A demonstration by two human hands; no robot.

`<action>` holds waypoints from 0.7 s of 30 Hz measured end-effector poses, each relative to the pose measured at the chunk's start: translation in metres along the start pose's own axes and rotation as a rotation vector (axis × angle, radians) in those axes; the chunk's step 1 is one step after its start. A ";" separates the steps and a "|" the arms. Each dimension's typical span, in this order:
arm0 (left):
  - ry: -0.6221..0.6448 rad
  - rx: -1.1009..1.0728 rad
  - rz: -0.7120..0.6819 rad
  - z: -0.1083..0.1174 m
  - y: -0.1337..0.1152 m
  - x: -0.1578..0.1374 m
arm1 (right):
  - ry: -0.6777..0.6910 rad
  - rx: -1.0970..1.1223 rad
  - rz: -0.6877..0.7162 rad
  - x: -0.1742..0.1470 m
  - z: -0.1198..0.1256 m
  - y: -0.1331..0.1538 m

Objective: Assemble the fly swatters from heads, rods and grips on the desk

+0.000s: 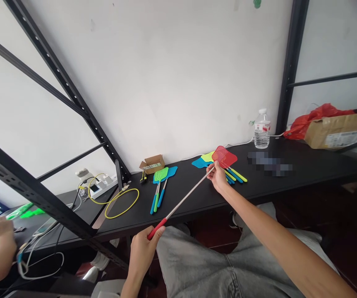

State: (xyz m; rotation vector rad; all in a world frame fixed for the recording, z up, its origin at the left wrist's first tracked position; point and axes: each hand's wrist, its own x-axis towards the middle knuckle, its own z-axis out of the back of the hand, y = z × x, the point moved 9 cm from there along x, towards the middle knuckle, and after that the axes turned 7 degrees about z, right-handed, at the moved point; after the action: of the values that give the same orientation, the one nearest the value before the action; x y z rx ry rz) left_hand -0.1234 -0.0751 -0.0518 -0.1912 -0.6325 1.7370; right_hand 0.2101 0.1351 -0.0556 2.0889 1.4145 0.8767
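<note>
A red fly swatter (pixel 224 157) with a metal telescopic rod is stretched between my two hands, held slantwise over the front edge of the black table. My left hand (pixel 143 247) is closed round its red handle. Up at the head end, my right hand (pixel 218 178) pinches the rod just below the red mesh. Behind my right hand lies a group of blue and yellow-green swatters (pixel 237 176), partly hidden by it. Left of the rod, green and blue swatters (pixel 160 176) lie together, handles toward me.
A small open cardboard box (pixel 153 164) stands by the wall. A water bottle (pixel 262 130) and a larger carton (pixel 341 130) with a red bag are at right. A yellow cable (pixel 122 217), power strip (pixel 104 188) and black rack post (pixel 41 198) stand left. Another person's hand (pixel 0 231) shows far left.
</note>
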 end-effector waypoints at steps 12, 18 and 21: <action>0.007 -0.049 -0.075 -0.025 -0.061 0.004 | 0.130 -0.104 0.002 -0.011 -0.017 -0.004; -0.012 -0.032 -0.081 -0.035 -0.099 0.016 | 0.073 -0.046 -0.017 -0.007 -0.011 -0.004; -0.022 -0.016 -0.085 -0.031 -0.102 0.023 | 0.057 -0.019 -0.027 -0.004 -0.008 -0.004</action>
State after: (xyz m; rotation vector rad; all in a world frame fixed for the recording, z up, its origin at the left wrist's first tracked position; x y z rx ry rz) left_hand -0.0284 -0.0295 -0.0215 -0.1548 -0.6620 1.6546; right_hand 0.2009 0.1330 -0.0536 2.0409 1.4550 0.9422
